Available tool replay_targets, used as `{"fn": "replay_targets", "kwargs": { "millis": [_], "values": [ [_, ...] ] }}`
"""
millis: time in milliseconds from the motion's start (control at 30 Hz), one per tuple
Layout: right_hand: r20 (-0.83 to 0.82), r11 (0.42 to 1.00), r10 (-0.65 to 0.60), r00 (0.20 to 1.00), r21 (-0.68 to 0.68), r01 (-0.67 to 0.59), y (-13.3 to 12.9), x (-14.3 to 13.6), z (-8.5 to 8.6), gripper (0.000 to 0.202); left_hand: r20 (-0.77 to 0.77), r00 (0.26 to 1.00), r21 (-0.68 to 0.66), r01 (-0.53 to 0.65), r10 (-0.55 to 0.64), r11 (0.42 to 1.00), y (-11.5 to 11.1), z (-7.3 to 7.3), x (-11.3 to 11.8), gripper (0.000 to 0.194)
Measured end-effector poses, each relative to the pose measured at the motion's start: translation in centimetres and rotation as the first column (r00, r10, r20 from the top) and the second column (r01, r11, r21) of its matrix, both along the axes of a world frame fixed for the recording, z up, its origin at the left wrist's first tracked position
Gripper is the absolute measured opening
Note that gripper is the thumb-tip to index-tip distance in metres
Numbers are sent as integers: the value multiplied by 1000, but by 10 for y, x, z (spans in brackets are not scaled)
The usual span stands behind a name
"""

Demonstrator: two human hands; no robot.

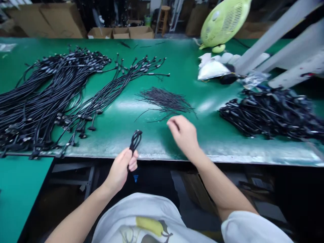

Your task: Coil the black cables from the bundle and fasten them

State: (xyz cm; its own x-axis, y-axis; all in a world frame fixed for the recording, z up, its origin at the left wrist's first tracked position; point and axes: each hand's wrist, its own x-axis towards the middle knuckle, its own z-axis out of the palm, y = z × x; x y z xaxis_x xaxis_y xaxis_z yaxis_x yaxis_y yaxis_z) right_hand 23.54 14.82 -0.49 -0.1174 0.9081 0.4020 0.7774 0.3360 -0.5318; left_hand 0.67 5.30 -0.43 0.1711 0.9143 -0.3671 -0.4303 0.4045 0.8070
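Observation:
My left hand (124,163) is closed around a folded black cable (136,139), whose looped end sticks up above the fist in front of the table edge. Over the green table, my right hand (184,135) has thumb and forefinger pressed together; whether anything thin is pinched there, I cannot make out. Just beyond the right fingertips lies a loose heap of thin black twist ties (168,99), with a few strays at its near side. To the left, straight black cables with connectors (121,81) are spread beside a larger pile of the same cables (58,84).
A heap of bundled black cables (273,113) sits on the right of the green table (141,118). Behind it are white plastic bags (212,69), slanting white posts (275,37) and a light green fan (225,23). Cardboard boxes (140,32) stand past the far edge.

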Motion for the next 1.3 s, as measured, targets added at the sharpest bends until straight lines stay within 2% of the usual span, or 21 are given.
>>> {"fn": "replay_targets", "kwargs": {
  "millis": [33,100,167,233,300,333,400,467,500,533,600,667,733,833,967,1033,1133,1167,1200,1300],
  "values": [
    [-115,987,133,984,-72,-142,-17,-17,-1,19,8,1000,17,11,-11,1000,0,0,2,34],
    [-296,913,303,906,-180,-365,-46,-49,-7,15,2,1000,52,2,-2,999,1,0,5,36],
    [-340,873,365,867,-197,-446,-65,-71,-11,13,-34,998,95,-43,46,995,2,-2,4,35],
    [-212,888,419,883,-106,-447,-72,-82,-13,13,-101,991,146,-70,85,987,1,-3,-1,33],
    [70,888,445,893,96,-450,-70,-84,-9,16,-249,965,221,-29,85,975,1,-5,-8,32],
    [226,847,440,869,218,-485,-67,-83,-5,17,-354,932,265,22,76,964,1,-5,-12,32],
    [478,671,433,765,396,-627,-60,-80,5,18,-566,823,318,173,40,932,1,-5,-19,31],
    [616,495,464,637,416,-763,-54,-79,16,19,-691,723,301,313,-20,901,1,-4,-26,30],
    [653,449,490,578,379,-809,-52,-79,21,20,-707,705,275,359,-66,892,0,-3,-29,28],
    [678,430,516,524,325,-843,-50,-80,25,20,-694,709,240,393,-127,888,-1,-2,-33,27],
    [714,415,553,429,210,-885,-50,-82,32,20,-589,761,154,435,-271,887,-4,-1,-38,22],
    [765,380,547,338,133,-916,-54,-84,38,20,-411,829,69,443,-379,894,-9,0,-42,27],
    [832,361,484,273,95,-928,-61,-86,42,22,-257,881,4,411,-396,912,-13,-1,-45,38],
    [907,382,366,208,57,-922,-70,-91,43,25,-156,925,-55,342,-346,938,-15,-4,-45,46],
    [925,426,344,163,1,-905,-74,-97,40,23,-150,934,-84,314,-323,946,-16,-9,-43,48],
    [919,447,363,153,-28,-894,-72,-99,39,20,-212,922,-72,315,-323,946,-17,-12,-43,44],
    [893,486,403,201,-23,-873,-66,-101,37,20,-367,874,-17,336,-319,942,-19,-13,-44,33],
    [883,482,418,215,-15,-876,-64,-102,37,22,-396,863,-3,342,-315,940,-20,-13,-44,30],
    [877,459,429,217,-5,-888,-62,-102,37,24,-402,862,4,338,-308,941,-20,-12,-44,27],
    [903,313,400,157,26,-949,-59,-103,38,32,-312,903,-15,306,-295,952,-21,-8,-43,21]
  ]
}}
